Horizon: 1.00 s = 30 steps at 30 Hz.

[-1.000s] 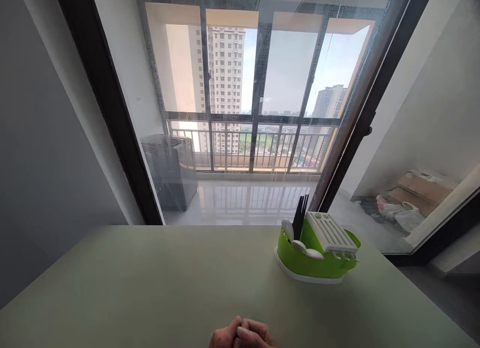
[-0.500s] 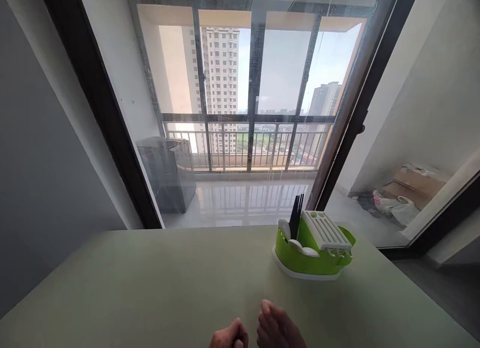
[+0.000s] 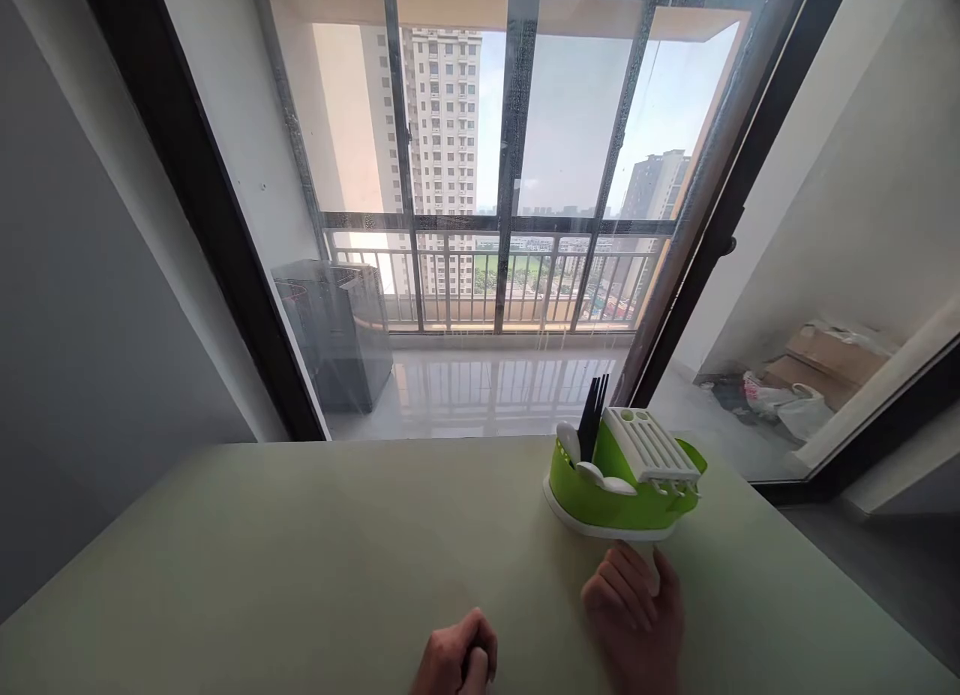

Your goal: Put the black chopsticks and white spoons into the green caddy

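Moves the right hand [image 3: 637,620] away from the left hand [image 3: 450,657], bringing its half-curled, parted fingers within easy reach of the green utensil holder [image 3: 611,508], just beyond their tips, while keeping the left fingers closed.

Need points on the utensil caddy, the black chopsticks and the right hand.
utensil caddy [image 3: 611,507]: head view, green front wall
black chopsticks [image 3: 592,420]: head view, upper shafts
right hand [image 3: 637,615]: head view, middle of the hand
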Available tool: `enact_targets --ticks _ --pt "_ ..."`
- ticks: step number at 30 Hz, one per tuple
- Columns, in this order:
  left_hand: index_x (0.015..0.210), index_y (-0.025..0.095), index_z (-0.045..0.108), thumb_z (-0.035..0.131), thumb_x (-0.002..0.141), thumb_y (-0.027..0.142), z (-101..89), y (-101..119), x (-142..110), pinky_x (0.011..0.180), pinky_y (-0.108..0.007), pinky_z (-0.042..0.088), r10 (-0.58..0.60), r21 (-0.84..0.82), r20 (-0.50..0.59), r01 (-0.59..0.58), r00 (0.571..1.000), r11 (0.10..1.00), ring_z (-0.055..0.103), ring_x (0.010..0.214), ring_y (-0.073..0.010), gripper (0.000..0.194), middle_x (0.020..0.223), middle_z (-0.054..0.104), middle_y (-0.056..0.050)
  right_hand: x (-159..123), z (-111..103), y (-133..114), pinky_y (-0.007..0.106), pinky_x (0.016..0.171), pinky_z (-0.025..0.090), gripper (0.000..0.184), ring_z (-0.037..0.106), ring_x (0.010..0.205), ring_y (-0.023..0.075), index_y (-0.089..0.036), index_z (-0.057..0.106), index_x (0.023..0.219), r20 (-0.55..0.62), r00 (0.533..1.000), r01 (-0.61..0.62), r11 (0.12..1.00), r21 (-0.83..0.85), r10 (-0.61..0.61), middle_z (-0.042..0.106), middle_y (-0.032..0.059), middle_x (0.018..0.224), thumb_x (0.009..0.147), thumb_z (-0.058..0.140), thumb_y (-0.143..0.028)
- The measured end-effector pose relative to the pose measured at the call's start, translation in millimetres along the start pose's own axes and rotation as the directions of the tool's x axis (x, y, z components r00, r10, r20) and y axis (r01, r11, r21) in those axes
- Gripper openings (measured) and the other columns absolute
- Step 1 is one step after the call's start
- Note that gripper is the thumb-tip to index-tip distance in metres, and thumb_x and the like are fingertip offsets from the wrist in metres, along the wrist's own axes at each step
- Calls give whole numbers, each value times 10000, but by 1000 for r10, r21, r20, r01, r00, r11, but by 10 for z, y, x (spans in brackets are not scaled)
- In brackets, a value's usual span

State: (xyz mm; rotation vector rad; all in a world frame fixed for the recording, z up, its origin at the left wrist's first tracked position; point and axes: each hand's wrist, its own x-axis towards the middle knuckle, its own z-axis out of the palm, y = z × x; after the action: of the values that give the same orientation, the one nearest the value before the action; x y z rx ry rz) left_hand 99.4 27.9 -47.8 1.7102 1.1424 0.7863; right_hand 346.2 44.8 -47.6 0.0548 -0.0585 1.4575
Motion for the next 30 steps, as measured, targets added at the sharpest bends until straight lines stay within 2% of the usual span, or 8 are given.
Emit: enact_targets --ticks 5,11,15,18,25,30 --pt "697 210 447 431 866 270 -4 14 -13 581 -246 294 -2 19 7 2 1000 1000 359 580 -127 179 618 427 29 -24 -12 -30 156 420 293 331 235 363 50 -218 495 723 -59 998 32 999 -16 -33 339 -133 476 1000 527 -397" --pt "678 217 431 452 868 328 -7 106 -24 583 -245 293 -25 -5 -8 25 1000 1000 362 587 -132 221 618 430 27 -24 -47 -111 179 409 248 309 151 352 64 -221 518 762 -91 990 89 974 -209 -110 304 -147 404 960 568 -452" --pt "683 214 452 438 859 284 -31 258 -54 583 -248 291 -47 -17 -22 47 999 999 356 594 -135 190 622 421 26 19 -91 -247 193 405 258 244 188 350 73 -220 518 771 -117 975 153 956 -250 -187 333 -137 396 897 622 -402" --pt "685 210 462 430 853 238 -30 282 -72 578 -248 282 -41 2 -35 41 999 999 355 592 -133 174 617 416 31 37 -99 -407 195 434 309 207 239 361 77 -222 512 776 -112 966 190 936 -295 -232 377 -123 433 857 635 -368" --pt "689 204 465 409 841 180 -8 236 -74 589 -252 272 -14 36 -24 15 1000 999 353 593 -126 164 621 413 39 20 -43 -807 200 446 359 166 339 393 79 -219 505 799 -123 952 248 941 -231 -281 424 -113 521 740 659 -245" --pt "669 209 433 402 838 178 -12 316 -87 586 -256 263 -21 41 -37 22 999 999 341 592 -127 174 619 395 41 13 -96 -1039 222 479 394 123 377 398 91 -228 494 830 -57 972 222 970 -102 -229 419 -116 510 748 586 -228"
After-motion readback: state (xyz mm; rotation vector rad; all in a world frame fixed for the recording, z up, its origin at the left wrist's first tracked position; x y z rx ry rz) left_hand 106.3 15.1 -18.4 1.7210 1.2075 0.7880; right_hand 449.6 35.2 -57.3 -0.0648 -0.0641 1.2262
